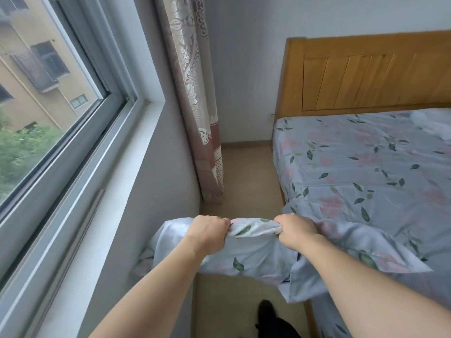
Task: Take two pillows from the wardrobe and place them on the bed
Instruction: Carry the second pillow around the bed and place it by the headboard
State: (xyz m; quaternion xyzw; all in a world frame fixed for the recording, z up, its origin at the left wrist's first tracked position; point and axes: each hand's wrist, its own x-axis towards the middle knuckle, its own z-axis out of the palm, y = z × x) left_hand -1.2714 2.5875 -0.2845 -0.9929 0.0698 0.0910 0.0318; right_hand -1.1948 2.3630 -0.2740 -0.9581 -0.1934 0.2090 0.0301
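Observation:
I hold a pillow [253, 254] in a pale blue floral case in front of me, over the narrow floor strip beside the bed [366, 167]. My left hand [207, 230] grips the bunched top edge of the case on the left. My right hand [295, 230] grips the same edge on the right. The pillow hangs down from both fists, its right part overlapping the bed's near corner. The bed has a matching floral sheet and a wooden headboard [366, 74]. Something pale [434, 123], cut off by the frame, lies near the headboard at the far right.
A window [48, 93] with a wide grey sill [102, 215] runs along the left. A patterned curtain [195, 106] hangs in the corner. Beige floor [246, 172] lies between wall and bed. A dark foot [268, 318] shows at the bottom.

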